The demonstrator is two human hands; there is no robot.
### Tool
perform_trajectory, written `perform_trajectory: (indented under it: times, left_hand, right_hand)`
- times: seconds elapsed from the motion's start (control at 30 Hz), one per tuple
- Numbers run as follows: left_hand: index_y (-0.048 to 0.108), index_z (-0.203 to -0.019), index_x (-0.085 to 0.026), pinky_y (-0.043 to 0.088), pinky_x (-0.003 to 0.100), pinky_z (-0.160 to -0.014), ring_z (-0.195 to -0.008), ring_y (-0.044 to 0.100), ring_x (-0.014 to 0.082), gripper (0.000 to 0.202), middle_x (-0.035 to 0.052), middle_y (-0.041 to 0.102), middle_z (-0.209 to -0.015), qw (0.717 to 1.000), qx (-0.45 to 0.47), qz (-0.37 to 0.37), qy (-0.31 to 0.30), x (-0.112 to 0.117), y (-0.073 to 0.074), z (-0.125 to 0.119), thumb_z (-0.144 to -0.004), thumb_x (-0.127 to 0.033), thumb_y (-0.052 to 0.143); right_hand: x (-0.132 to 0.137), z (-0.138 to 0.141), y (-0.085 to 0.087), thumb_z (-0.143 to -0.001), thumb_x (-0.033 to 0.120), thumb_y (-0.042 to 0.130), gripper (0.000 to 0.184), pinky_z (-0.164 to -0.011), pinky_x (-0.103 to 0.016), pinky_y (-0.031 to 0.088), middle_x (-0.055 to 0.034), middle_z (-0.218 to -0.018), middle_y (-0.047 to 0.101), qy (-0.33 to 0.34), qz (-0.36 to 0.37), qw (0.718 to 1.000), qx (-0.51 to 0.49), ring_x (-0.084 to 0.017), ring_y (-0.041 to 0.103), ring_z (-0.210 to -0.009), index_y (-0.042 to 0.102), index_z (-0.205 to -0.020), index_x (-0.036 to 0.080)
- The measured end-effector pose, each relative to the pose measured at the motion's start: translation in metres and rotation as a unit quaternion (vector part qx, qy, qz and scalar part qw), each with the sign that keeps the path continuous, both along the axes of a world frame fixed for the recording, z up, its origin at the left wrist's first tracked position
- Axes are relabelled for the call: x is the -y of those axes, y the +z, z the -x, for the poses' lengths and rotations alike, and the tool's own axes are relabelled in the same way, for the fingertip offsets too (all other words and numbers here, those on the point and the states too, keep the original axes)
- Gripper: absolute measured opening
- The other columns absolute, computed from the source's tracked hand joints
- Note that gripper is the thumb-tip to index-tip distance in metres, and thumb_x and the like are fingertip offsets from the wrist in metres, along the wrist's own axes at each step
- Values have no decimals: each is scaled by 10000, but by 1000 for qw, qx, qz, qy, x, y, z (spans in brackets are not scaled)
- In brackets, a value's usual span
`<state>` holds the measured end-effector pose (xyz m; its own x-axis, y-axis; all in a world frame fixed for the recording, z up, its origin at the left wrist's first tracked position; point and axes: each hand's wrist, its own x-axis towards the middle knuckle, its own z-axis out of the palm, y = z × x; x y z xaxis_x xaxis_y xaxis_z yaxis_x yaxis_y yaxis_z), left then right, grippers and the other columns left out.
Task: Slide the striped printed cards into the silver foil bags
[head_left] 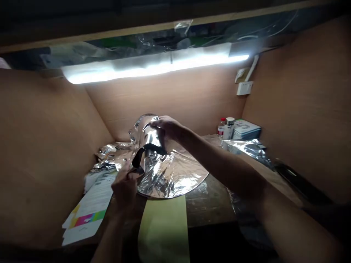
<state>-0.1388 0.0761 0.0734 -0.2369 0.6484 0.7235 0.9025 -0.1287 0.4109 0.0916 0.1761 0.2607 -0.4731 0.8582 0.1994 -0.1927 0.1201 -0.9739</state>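
Silver foil [170, 175] centred on the surface [211, 204], left grip [124, 186] pinching its 7 o'clock edge, right grip [167, 128] clasping its 12 o'clock crest; opposed pulling could tear or crease it.

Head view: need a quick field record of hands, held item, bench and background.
left hand: grips the lower left edge of the foil sheet
right hand: grips the raised top of the foil sheet
foil sheet: crumpled silver, fanned out, dark patch in its fold
bench: dark and worn, with brown side panels
yellow-green strip: flat, under the foil's near edge
printed cartons: flattened, lying left of the left hand
bottles: two, upright at back right, beside the box stack
light tube: lit, overhead
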Motion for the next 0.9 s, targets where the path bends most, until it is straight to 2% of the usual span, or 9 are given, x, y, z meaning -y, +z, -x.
perform_trajectory:
  times: [0.07,0.13,0.3,0.4,0.47,0.6,0.77,0.83,0.9]
  left_hand:
    - [671,-1307,-219,456,517,-1140,-1335,600,331,404,108,719,-1329,998,-33,-32,-42,13,19,5,-964,-256,460]
    - [664,-1349,-269,448,507,-1170,-1366,587,305,431,53,702,-1381,987,-95,-45,-123,31,22,-8,-959,-229,486]
    - [655,-1365,-270,558,416,-1038,-1261,669,278,489,85,708,-1374,911,-253,117,-303,77,-29,-113,-968,-72,448]
    - [647,-1335,-203,603,426,-893,-1108,722,303,399,130,750,-1233,832,-308,268,-376,85,-57,-193,-994,-101,466]
    - [666,-1272,-153,609,433,-806,-1015,734,321,336,156,754,-1135,806,-320,312,-389,82,-66,-239,-993,-120,482]
    - [724,-1103,-93,605,438,-731,-942,737,352,271,209,748,-992,803,-312,333,-383,79,-74,-294,-949,-86,502]
    - [763,-1037,-145,605,434,-716,-940,737,353,209,209,759,-990,792,-308,337,-406,85,-70,-296,-938,-163,579]
    - [761,-1045,-202,599,440,-848,-1029,727,329,207,153,776,-1022,793,-299,311,-431,67,-60,-292,-973,-313,601]
    - [687,-1283,-222,495,460,-1090,-1329,593,314,353,135,716,-1316,807,-288,258,-446,35,-50,-293,-1034,-387,500]
  right_hand:
    - [11,-36,-4,-910,113,661,55,-552,-193,479,40,-634,521,4,-3,1000,-26,-80,517,-569,620,-875,105]
    - [27,-91,-31,-843,199,769,173,-525,-185,447,38,-660,550,0,-18,1000,-20,-68,488,-549,650,-922,101]
    - [60,-237,-133,-831,435,771,430,-625,-239,502,-48,-822,701,-52,19,974,219,-137,615,-687,716,-1062,76]
    - [64,-286,-164,-889,405,690,393,-764,-300,543,-125,-1012,768,-97,11,891,444,-219,702,-885,747,-1105,81]
    - [61,-298,-168,-907,371,685,349,-850,-351,537,-154,-1075,774,-149,-3,831,535,-273,709,-984,762,-1109,97]
    - [64,-292,-178,-968,400,641,492,-1116,-510,381,-204,-1443,615,-262,-46,753,602,-397,528,-1354,645,-1403,169]
    - [87,-270,-235,-1053,602,391,641,-1200,-658,195,-106,-1703,309,-267,-121,672,680,-418,251,-1542,375,-1625,313]
    - [94,-266,-257,-1053,616,356,683,-1183,-714,160,-114,-1720,264,-252,-116,664,694,-429,197,-1560,289,-1659,307]
    - [97,-266,-271,-1046,583,379,714,-1180,-743,103,-136,-1732,217,-245,-109,665,697,-429,151,-1574,226,-1678,287]
